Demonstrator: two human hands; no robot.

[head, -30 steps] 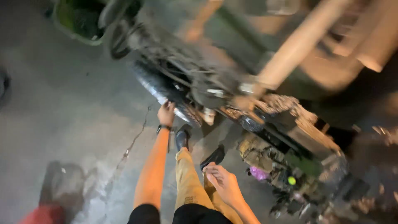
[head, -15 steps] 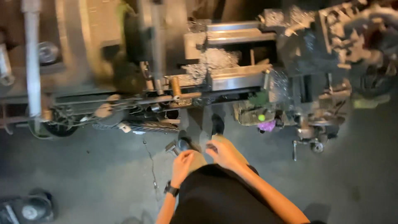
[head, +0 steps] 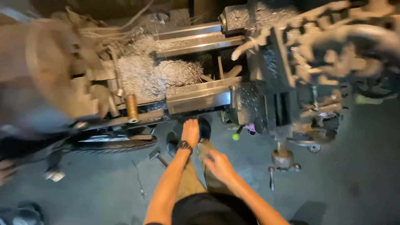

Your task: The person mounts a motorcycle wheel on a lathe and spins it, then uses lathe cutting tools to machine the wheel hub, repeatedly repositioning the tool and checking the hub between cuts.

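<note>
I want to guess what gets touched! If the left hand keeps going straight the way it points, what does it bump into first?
Probably the metal bed rail of the lathe, right above the left hand. Depth is hard to judge, so the hand may pass under it instead.

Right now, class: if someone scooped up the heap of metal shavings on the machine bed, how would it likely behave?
The metal shavings look like fine tangled curls, so probably springy, light for their bulk, clinging together. Thin strands suggest sharp edges; loose bits would likely shed.
</note>
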